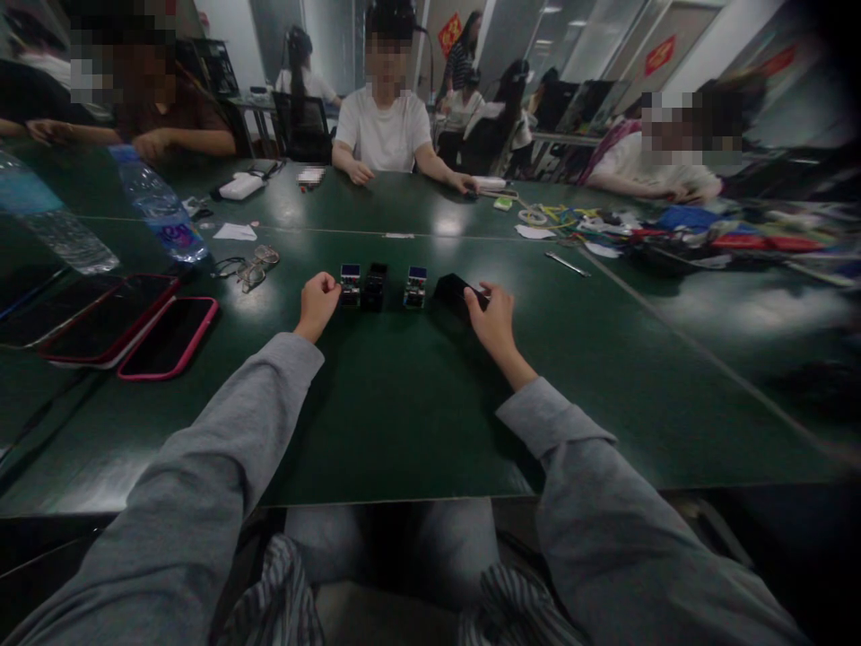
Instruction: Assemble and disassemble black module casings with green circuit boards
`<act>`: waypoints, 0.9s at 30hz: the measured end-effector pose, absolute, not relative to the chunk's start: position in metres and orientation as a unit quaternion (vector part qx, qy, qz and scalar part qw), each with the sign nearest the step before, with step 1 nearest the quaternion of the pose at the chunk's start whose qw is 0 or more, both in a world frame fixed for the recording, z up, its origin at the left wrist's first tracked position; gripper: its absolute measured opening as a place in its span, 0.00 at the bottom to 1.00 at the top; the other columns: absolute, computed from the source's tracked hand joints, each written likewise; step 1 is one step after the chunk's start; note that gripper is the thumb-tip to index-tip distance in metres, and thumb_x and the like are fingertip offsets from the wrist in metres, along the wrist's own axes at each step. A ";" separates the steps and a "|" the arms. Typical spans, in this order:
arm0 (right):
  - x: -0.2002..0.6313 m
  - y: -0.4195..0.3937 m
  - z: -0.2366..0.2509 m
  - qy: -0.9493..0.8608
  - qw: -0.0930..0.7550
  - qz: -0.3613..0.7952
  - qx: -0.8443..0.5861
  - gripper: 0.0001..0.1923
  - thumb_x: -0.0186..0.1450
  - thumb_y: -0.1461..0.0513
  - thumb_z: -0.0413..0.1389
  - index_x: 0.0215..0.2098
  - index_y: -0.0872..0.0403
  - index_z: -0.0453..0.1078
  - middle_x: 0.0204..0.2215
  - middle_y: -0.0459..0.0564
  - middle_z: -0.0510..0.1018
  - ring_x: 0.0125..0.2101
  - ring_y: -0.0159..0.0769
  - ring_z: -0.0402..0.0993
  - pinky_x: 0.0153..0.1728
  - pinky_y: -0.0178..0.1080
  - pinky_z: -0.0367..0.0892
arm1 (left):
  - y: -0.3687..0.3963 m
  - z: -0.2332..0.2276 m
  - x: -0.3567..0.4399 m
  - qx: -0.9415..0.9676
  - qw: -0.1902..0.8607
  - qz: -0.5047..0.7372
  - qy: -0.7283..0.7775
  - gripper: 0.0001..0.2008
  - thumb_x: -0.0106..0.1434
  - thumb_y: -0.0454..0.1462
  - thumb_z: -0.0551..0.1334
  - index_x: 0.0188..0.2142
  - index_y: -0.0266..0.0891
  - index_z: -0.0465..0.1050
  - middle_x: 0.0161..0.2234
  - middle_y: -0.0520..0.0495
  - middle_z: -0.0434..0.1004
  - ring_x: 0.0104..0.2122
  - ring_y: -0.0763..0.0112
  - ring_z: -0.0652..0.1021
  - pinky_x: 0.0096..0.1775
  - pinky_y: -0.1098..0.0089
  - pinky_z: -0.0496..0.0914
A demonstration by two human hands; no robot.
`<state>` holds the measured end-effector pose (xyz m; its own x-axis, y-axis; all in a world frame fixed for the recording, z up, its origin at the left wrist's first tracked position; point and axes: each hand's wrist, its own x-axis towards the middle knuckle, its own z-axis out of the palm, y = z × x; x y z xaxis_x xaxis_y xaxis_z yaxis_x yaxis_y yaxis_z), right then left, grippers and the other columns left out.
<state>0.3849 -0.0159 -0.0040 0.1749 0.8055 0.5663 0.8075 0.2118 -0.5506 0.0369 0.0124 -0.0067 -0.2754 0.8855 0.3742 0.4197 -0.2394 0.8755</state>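
A short row of small box-like things with raised, lid-like tops stands on the green table. The leftmost small box [350, 287] has a bluish panel in its raised top. Beside it is a dark small box [375, 289], and a little apart to the right stands another bluish-panelled box [415, 289]. My left hand [318, 305] is closed at the left side of the leftmost one; what its fingertips pinch, if anything, is hidden. At the right end, my right hand [493, 321] grips the near edge of a tilted black object [456, 292], perhaps a case, between thumb and fingers.
Phones [171, 339], water bottles [161, 211] and glasses [256, 267] lie or stand left on the table [404, 404]. Cables and tools [673, 235] are heaped at right, near a metal wrench-like tool [567, 264]. People sit across the table.
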 end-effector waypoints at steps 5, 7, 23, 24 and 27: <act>0.387 -0.017 -0.007 -0.711 0.391 0.031 -0.584 0.32 0.64 0.44 0.53 0.55 0.61 0.65 0.50 0.66 0.73 0.51 0.53 0.69 0.55 0.55 0.64 | 0.015 -0.009 0.036 0.562 0.210 0.547 0.584 0.10 0.54 0.29 0.60 0.23 0.40 0.58 0.21 0.56 0.63 0.24 0.75 0.65 0.30 0.71 0.58; 0.389 -0.018 -0.006 -0.728 0.374 0.043 -0.573 0.31 0.64 0.45 0.54 0.55 0.60 0.65 0.50 0.65 0.73 0.52 0.53 0.70 0.55 0.56 0.65 | 0.015 -0.010 0.035 0.560 0.211 0.548 0.585 0.10 0.54 0.30 0.60 0.23 0.40 0.58 0.21 0.56 0.63 0.24 0.75 0.66 0.30 0.71 0.58; 0.466 -0.175 0.007 -0.766 0.285 0.035 -0.575 0.30 0.66 0.44 0.52 0.64 0.43 0.58 0.49 0.59 0.73 0.48 0.53 0.73 0.51 0.56 0.69 | 0.014 -0.011 0.035 0.559 0.207 0.550 0.585 0.10 0.54 0.31 0.60 0.23 0.41 0.59 0.21 0.56 0.62 0.24 0.74 0.65 0.30 0.71 0.57; 0.496 -0.178 0.004 -0.749 0.287 0.013 -0.598 0.32 0.65 0.42 0.52 0.63 0.43 0.59 0.48 0.62 0.74 0.47 0.55 0.73 0.49 0.57 0.70 | 0.014 -0.011 0.035 0.560 0.206 0.550 0.584 0.10 0.54 0.30 0.60 0.23 0.41 0.59 0.21 0.56 0.61 0.24 0.74 0.65 0.30 0.71 0.57; 0.600 -0.179 -0.005 -0.686 0.283 -0.061 -0.668 0.42 0.59 0.32 0.47 0.58 0.52 0.67 0.46 0.75 0.75 0.46 0.63 0.73 0.48 0.61 0.67 | 0.013 -0.010 0.036 0.563 0.203 0.551 0.582 0.10 0.54 0.30 0.60 0.23 0.41 0.59 0.21 0.56 0.61 0.24 0.74 0.65 0.30 0.71 0.57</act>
<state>0.5998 -0.1789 -0.0053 0.0518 0.8811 0.4701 0.9505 0.1010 -0.2939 0.0361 0.0130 -0.0097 -0.2841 0.8781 0.3850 0.4314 -0.2416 0.8692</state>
